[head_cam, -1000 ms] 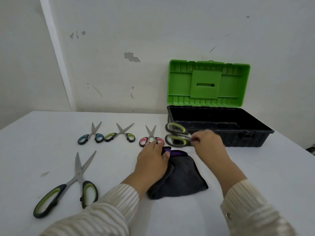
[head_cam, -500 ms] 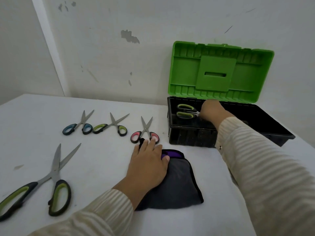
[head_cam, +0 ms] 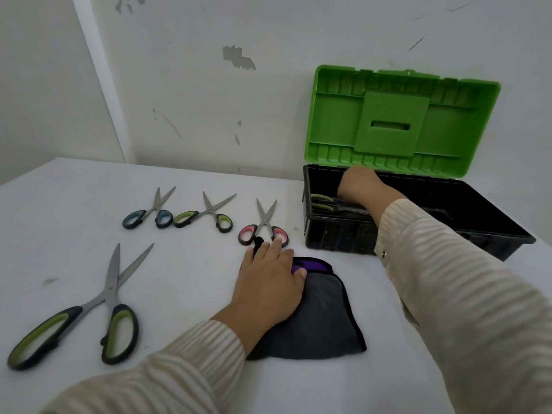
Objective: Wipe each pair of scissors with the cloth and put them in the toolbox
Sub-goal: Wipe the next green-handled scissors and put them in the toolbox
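Scissors [head_cam: 323, 202] look to be going into the toolbox [head_cam: 337, 236]; right hand [head_cam: 360, 188] grip hidden, can't tell; left hand [head_cam: 268, 286] flat on cloth [head_cam: 325, 319]; pink pair [head_cam: 264, 231] likely next.

I see a bare indoor room, can't tell home or workshop: plain white table [head_cam: 185, 288] set in a corner, scuffed white wall [head_cam: 283, 115] with chipped paint [head_cam: 237, 56], green-lidded toolbox [head_cam: 400, 121] and loose scissors [head_cam: 206, 215] on the table.
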